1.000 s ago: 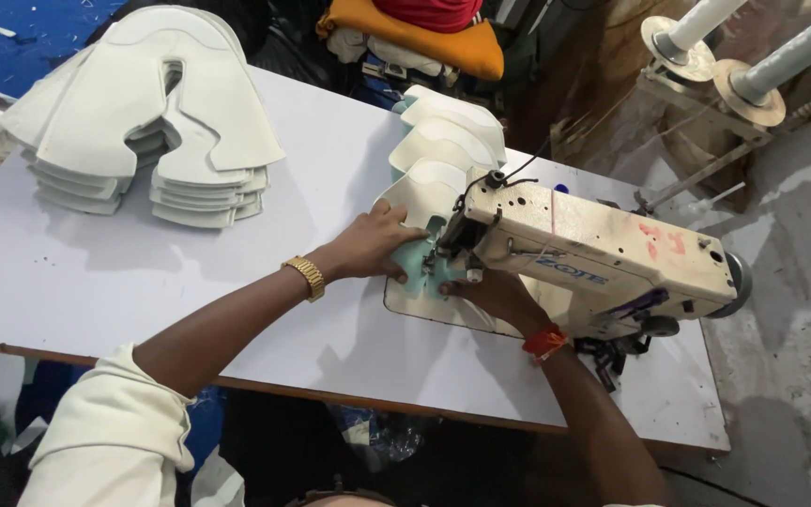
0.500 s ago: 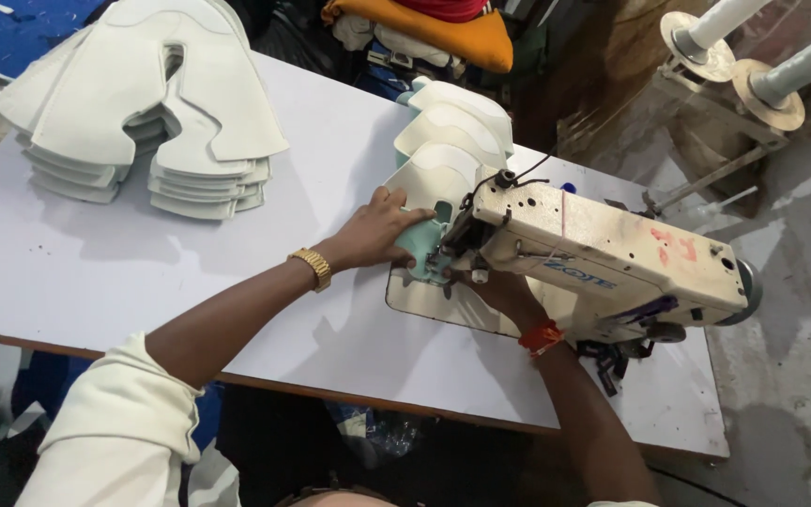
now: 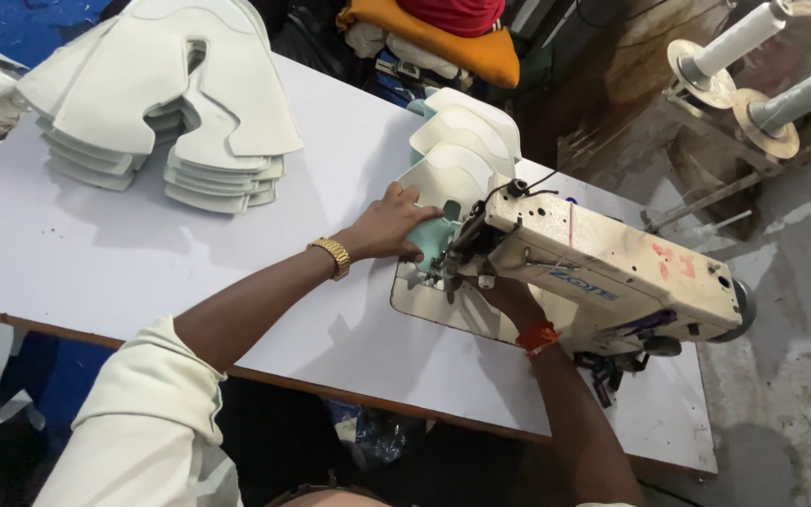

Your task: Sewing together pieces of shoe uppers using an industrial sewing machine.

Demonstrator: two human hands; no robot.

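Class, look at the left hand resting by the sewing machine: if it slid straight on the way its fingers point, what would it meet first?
Probably the sewing machine's head. The left hand lies on the pale green piece, fingers pointing right toward the needle area just beyond; depth is hard to judge.

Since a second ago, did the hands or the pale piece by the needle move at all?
Hardly. The left hand stays pressed flat on the pale green piece at the sewing machine, and the right hand stays under the machine arm. Nothing was picked up or let go. Any feed of the piece is too small to tell. The stacks of white cut pieces and the white table are unchanged.
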